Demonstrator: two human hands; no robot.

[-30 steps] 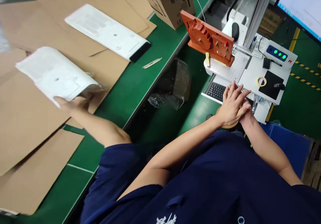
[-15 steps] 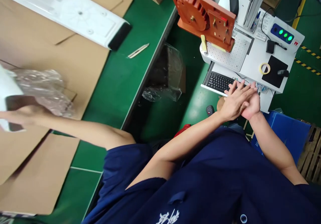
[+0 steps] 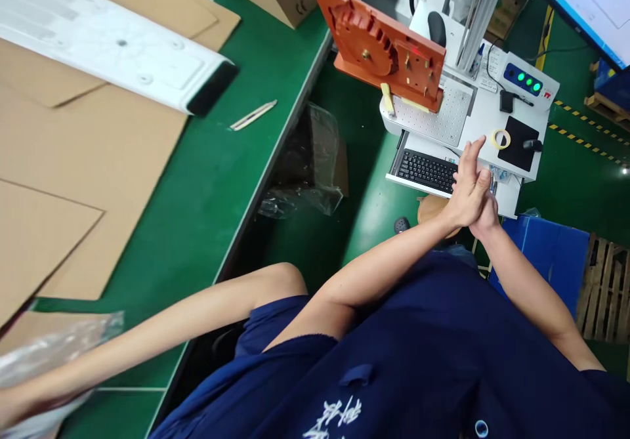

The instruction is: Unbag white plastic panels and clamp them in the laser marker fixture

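Observation:
My left hand (image 3: 466,196) and my right hand (image 3: 486,217) are pressed together, palm against palm, in front of the white machine bench. The left fingers stretch out and point up. My right hand lies mostly behind the left, with a few fingertips showing past its edge. No object shows between them. Just beyond my hands is a black keyboard (image 3: 427,168) on a pull-out tray, and a yellow tape roll (image 3: 501,139) lies near the fingertips. An orange fixture (image 3: 378,48) with a toothed round part stands on the perforated plate (image 3: 450,114).
At left, a co-worker's arm (image 3: 172,321) reaches over the green table (image 3: 197,196) to blurred clear plastic (image 3: 63,340). A long white panel (image 3: 113,39) lies on cardboard sheets (image 3: 88,150), near tweezers (image 3: 253,115). A monitor (image 3: 590,6) stands at upper right, a blue box (image 3: 546,255) below.
My hands have shifted against each other, the left fingers now pointing more upward. The co-worker's arm has swung lower, taking the clear plastic along. The white object near that hand is out of view.

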